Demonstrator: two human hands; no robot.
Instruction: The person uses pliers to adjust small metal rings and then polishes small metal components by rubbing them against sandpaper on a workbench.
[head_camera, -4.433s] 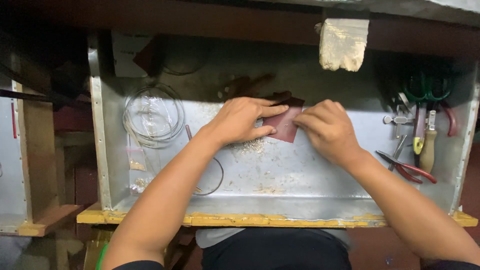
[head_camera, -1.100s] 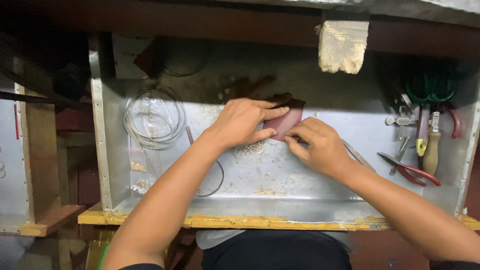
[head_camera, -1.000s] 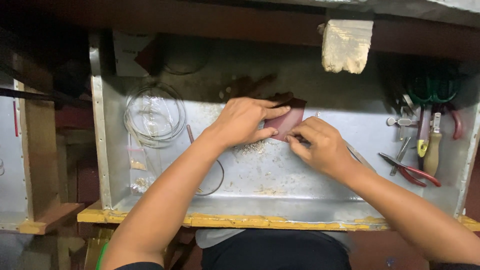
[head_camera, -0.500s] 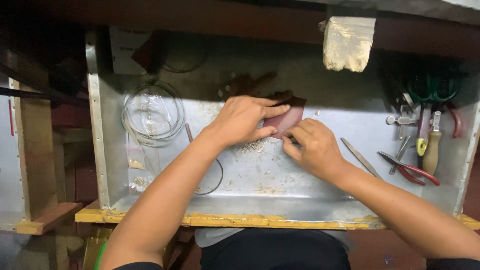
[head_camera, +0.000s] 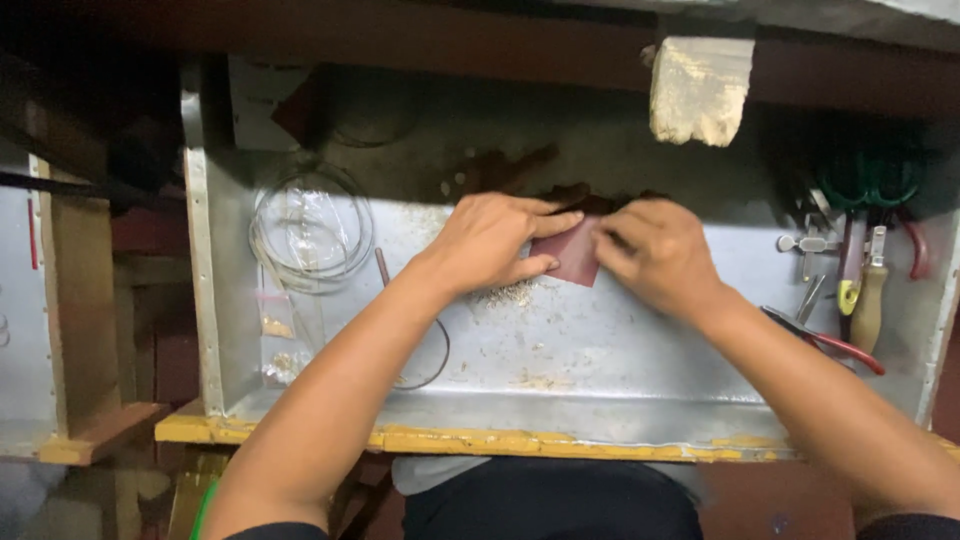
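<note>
A person's left hand (head_camera: 495, 245) and right hand (head_camera: 655, 255) pinch a small dark-red sheet, perhaps sandpaper (head_camera: 568, 255), flat against a metal tray (head_camera: 600, 340). Left of the sheet lies coiled clear wire (head_camera: 310, 228); right of it, red-handled pliers (head_camera: 830, 342) and tools.

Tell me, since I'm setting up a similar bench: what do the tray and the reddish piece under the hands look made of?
Tray: sheet metal, probably; dull grey, scratched, faintly reflective, folded walls. Reddish piece: thin, matte, flat sheet, possibly abrasive paper or leather; unclear.
</note>
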